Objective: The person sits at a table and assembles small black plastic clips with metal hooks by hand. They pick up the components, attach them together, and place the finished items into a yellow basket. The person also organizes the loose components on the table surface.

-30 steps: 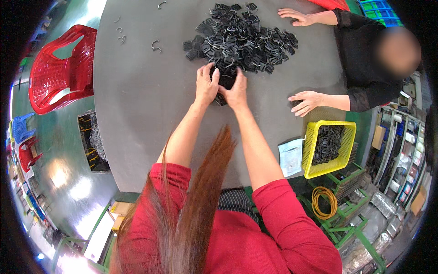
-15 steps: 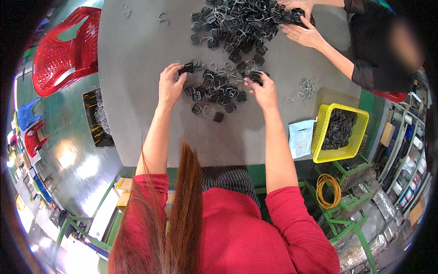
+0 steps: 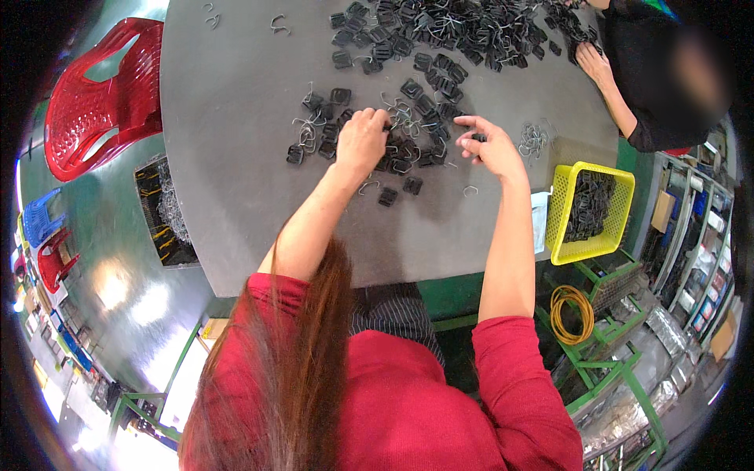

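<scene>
My left hand (image 3: 363,143) is over the near pile of small square black plastic pieces (image 3: 404,149). Its fingers are curled together, with a dark piece showing at the fingertips. To the right of that pile is my right hand (image 3: 496,153), fingers apart. A small dark bit shows between its thumb and forefinger; whether it is held or lies behind is unclear. Bent silver wire hooks (image 3: 404,118) are mixed among the black pieces. Two single black pieces (image 3: 387,196) lie at the pile's near side, along with a loose wire hook (image 3: 470,191).
A large heap of black pieces (image 3: 487,31) covers the table's far side, where a co-worker's hand (image 3: 594,64) rests. Wire hooks (image 3: 533,140) lie to the right. A yellow basket (image 3: 559,212) of black pieces stands at the right edge, beside a pale blue packet (image 3: 539,220).
My left hand has moved right, onto the near pile. My right hand has shifted right and spread its fingers. The near pieces lie more spread out. The co-worker's hands have drawn back to the right.
</scene>
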Demonstrator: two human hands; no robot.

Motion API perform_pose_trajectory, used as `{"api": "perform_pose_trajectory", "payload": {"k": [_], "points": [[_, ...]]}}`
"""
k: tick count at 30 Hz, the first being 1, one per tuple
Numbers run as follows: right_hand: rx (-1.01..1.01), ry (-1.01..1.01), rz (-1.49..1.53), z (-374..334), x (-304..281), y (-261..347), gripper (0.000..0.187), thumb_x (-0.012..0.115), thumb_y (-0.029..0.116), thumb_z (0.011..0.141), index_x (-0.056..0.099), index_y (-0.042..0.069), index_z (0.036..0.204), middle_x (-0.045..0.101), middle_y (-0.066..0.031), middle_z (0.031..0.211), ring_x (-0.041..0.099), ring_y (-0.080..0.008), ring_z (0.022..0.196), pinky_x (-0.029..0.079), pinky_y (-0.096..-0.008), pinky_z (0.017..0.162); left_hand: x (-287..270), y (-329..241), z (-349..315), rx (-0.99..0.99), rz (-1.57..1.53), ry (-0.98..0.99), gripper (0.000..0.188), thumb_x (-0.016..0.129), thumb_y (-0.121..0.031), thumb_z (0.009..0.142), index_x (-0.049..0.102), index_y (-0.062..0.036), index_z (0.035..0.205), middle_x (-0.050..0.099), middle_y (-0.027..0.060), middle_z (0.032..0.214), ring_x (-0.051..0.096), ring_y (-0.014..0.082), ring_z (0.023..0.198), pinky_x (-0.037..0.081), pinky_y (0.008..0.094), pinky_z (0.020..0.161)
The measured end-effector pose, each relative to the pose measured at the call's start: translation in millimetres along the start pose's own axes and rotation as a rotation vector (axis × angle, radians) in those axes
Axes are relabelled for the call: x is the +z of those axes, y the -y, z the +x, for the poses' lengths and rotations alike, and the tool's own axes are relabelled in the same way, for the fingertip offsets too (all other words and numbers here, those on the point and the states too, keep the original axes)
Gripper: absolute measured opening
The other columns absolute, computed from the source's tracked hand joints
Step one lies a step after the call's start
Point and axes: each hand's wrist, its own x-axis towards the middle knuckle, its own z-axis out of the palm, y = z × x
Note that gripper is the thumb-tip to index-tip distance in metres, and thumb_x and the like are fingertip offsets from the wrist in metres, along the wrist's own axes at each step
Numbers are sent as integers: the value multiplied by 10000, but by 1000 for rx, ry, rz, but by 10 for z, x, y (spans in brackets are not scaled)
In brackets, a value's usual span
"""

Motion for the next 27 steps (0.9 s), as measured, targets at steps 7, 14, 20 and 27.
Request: {"api": "perform_pose_trajectory", "payload": {"k": [7, 14, 20, 27], "points": [[-190, -160, 132, 711, -40, -37, 270, 500, 59, 869, 599, 86, 1118, 680, -5, 846, 613, -122, 783, 462, -293, 679, -521, 201, 227, -486, -1141, 397, 225, 623, -236, 866, 661, -56, 994, 632, -38, 864, 528, 48, 737, 402, 201, 687], [-84, -183, 478, 833, -193, -259, 199, 526, 77, 880, 616, 36, 1053, 667, -70, 928, 569, -112, 665, 461, -347, 646, -584, 166, 537, -503, -1431, 313, 262, 615, -254, 849, 587, -96, 1057, 598, -6, 939, 548, 95, 795, 435, 242, 681], [-35, -573, -411, 960, 283, -25, 454, 746, 425, 665, 652, 43, 891, 665, -161, 912, 630, -302, 909, 483, -422, 793, 17, -87, 863, -237, 4, -47, 475, 688, -433, 752, 561, -40, 988, 648, 150, 846, 634, 294, 813, 489, 387, 718], [-94, 63, 620, 484, -64, -239, 173, 718, 226, 765, 617, 89, 795, 638, -10, 800, 590, -95, 726, 383, -218, 473, -345, 33, 769, -381, -979, 506, 270, 750, -252, 741, 591, -54, 833, 535, -27, 683, 512, 77, 632, 413, 218, 538]]}}
